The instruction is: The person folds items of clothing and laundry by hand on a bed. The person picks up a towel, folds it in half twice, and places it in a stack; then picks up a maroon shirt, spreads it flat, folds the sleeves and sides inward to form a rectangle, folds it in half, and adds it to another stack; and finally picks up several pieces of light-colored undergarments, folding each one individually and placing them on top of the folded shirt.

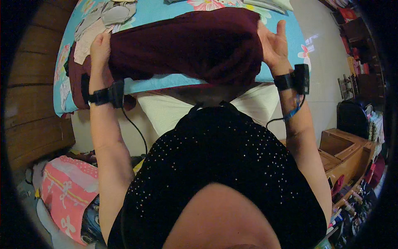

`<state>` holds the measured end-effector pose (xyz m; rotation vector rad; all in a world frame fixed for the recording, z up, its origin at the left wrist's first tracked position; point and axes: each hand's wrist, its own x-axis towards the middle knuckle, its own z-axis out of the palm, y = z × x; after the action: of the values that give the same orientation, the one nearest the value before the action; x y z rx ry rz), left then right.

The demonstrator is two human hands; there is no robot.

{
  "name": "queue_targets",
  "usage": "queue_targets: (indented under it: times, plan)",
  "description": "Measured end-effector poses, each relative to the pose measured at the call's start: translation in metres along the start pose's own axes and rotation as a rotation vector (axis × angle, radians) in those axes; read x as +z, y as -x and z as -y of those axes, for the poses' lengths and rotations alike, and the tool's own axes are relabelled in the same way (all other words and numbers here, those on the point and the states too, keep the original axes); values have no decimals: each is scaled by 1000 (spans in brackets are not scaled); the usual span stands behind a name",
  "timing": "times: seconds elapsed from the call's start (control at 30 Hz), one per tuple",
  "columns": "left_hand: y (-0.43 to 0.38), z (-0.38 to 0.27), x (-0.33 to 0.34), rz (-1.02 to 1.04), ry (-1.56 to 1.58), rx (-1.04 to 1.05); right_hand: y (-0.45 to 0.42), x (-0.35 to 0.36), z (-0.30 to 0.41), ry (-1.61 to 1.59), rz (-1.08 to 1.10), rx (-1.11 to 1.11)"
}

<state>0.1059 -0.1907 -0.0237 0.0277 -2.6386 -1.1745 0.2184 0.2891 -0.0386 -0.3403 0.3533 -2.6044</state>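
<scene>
A dark maroon cloth garment (186, 46) is stretched between my two hands over the near edge of a bed with a light blue floral sheet (174, 81). My left hand (101, 48) is closed on the garment's left end. At the right end my right hand (275, 46) has its palm up and thumb spread, its fingers hidden behind or inside the cloth; whether they grip it cannot be told. Beside my left hand lie a pale peach cloth (87, 43) and a grey bra-like garment (116, 14). More maroon cloth (77, 84) hangs at the bed's left corner.
Grey folded cloth (264, 5) lies at the bed's far right. A wooden cabinet (37, 77) stands on the left, with a pink patterned cloth (68, 193) below it. To the right are a wooden furniture piece (348, 155), a black bag (351, 116) and shelves. Cables run from both wrist bands.
</scene>
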Motion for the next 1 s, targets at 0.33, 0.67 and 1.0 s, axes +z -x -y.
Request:
queue_targets:
  times: [0.33, 0.67, 1.0]
  plan:
    - [140, -122, 149, 642, 460, 237, 1, -22, -55, -202, -216, 255]
    - [149, -121, 229, 961, 974, -285, 3, 22, -98, -366, -102, 102]
    - [160, -123, 190, 1074, 1740, -657, 3, 32, -84, -325, -48, 108]
